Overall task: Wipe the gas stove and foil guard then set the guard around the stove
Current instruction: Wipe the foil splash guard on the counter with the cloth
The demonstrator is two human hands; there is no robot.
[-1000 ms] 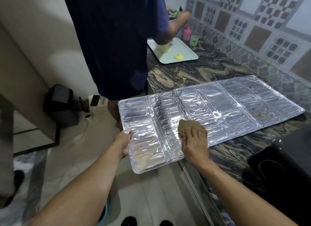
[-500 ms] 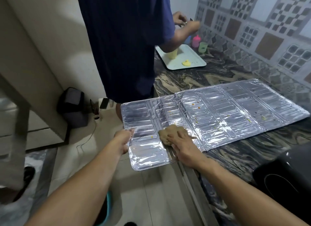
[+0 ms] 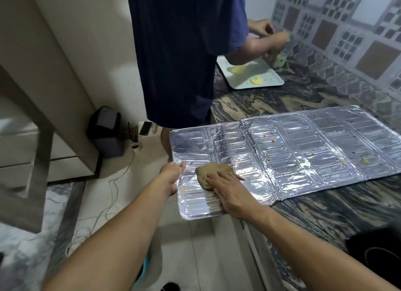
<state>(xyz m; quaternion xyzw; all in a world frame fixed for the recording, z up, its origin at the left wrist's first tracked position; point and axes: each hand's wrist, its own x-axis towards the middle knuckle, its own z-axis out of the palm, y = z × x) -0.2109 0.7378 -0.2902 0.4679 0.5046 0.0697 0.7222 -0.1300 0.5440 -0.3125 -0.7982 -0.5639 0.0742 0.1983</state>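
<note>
The silver foil guard lies unfolded and flat on the marbled counter, its left panel hanging past the counter edge. Small yellow and orange food specks dot its middle and right panels. My left hand grips the guard's left edge. My right hand presses a brown cloth flat on the left part of the guard. A black corner of the gas stove shows at the lower right.
Another person in a dark blue shirt stands close behind the guard, hands over a white tray with yellow bits. Patterned wall tiles back the counter. A black box and a cable lie on the floor.
My right hand has slid the cloth leftward across the guard, from the middle fold to the left panel. My left hand has kept its hold on the edge.
</note>
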